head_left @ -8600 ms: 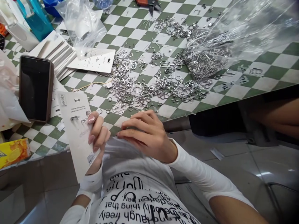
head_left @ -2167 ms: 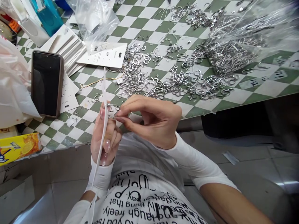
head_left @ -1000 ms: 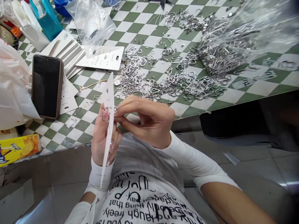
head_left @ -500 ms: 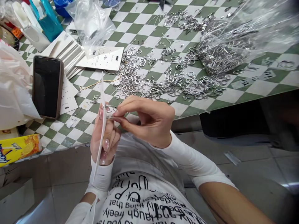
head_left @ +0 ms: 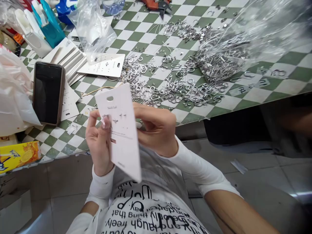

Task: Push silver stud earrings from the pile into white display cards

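A white earring card (head_left: pixel 125 149) is upright and tilted before me, its printed front with several small metal studs and a slot at its top facing me. My left hand (head_left: pixel 98 144) grips its left side, thumb on the front near the studs and the other fingers behind. My right hand (head_left: pixel 159 130) is curled at the card's right edge; the card hides its fingertips, so what they pinch does not show. Just beyond lies a heap of silver rings, clips and pins (head_left: pixel 170 86) on the green and white checkered table (head_left: pixel 73 139).
Left of the heap are a phone (head_left: pixel 47 94), a stack of white cards (head_left: pixel 69 61) and a flat printed card (head_left: pixel 104 65). A plastic bag of metal pins (head_left: pixel 219 58) lies at the right. Red-handled pliers (head_left: pixel 158 6) are at the back, a yellow packet (head_left: pixel 19 156) at the front left.
The earring card has turned from edge-on to showing me its front. My left thumb now lies across that front, and my right fingertips have gone out of sight behind the card.
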Tool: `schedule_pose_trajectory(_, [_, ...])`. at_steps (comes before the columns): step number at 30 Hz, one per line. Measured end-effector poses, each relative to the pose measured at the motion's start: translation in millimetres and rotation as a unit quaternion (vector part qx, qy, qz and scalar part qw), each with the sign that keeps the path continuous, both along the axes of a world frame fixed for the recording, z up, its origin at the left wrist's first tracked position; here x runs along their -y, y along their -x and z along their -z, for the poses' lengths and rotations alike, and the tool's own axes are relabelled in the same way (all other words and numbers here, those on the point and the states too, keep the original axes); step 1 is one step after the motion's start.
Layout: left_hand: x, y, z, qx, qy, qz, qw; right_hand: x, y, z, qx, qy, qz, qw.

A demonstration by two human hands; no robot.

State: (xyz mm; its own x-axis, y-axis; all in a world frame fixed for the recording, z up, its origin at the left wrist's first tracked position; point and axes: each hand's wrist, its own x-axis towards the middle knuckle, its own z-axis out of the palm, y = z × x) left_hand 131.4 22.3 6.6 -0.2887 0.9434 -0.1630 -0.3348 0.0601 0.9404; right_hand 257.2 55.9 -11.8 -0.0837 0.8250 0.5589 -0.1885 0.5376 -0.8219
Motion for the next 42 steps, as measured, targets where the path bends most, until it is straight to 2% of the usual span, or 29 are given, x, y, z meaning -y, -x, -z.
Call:
schedule_pose_trajectory(1, [0, -3, -1.2, -0.053, -0.033, -0.045, 0.997, 3, -5, -3.6, 0.005, 0.024, 0.014, 1.0])
schedule_pose_trajectory(3, [1, -9, -3.5, -0.169, -0.087, -0.124, 0.974, 9, -15, -11.5, 0.029, 0.093, 0.047, 0.994])
schedule_pose_trajectory(6, [1, -17, -4.3, -0.272, -0.098, -0.158, 0.944, 19, -27, -19.4, 0.066, 0.146, 0.037, 0.986])
schedule_pose_trajectory(8, [0, -21, -3.1, -0.28, -0.102, -0.163, 0.941, 24, -31, -20.0, 0.077, 0.148, 0.021, 0.986])
schedule_pose_trajectory(13, [-5, -26, -4.5, -0.248, -0.116, -0.15, 0.95, 27, -34, -14.1, 0.092, 0.174, 0.031, 0.98])
schedule_pose_trajectory(19, [-13, -31, -20.9, -0.319, -0.108, -0.198, 0.921, 27, -39, -11.1, 0.091, 0.151, 0.019, 0.984])
schedule_pose_trajectory(23, [-16, -32, -25.4, -0.308, -0.086, -0.179, 0.93, 27, -41, -9.0, 0.092, 0.124, 0.027, 0.988])
schedule_pose_trajectory(26, [-18, -31, -20.9, -0.29, -0.088, -0.161, 0.939, 27, -42, -7.2, 0.092, 0.104, 0.035, 0.99])
schedule_pose_trajectory(29, [-21, -29, -14.1, -0.304, -0.083, -0.153, 0.937, 27, -42, -6.5, 0.096, 0.097, 0.043, 0.99])
schedule_pose_trajectory(32, [-24, -25, -10.0, -0.336, -0.095, -0.154, 0.924, 27, -42, -7.0, 0.105, 0.1, 0.043, 0.989])
schedule_pose_trajectory(35, [-25, -17, -12.2, -0.388, -0.118, -0.122, 0.906, 28, -43, -8.1, 0.128, 0.097, 0.056, 0.985])
schedule_pose_trajectory(38, [-21, -8, -20.6, -0.418, -0.158, -0.098, 0.889, 30, -46, -9.7, 0.169, 0.065, 0.055, 0.982])
schedule_pose_trajectory(42, [-8, 3, -33.9, -0.451, -0.206, -0.065, 0.866, 35, -49, -11.2, 0.214, -0.015, 0.012, 0.977])
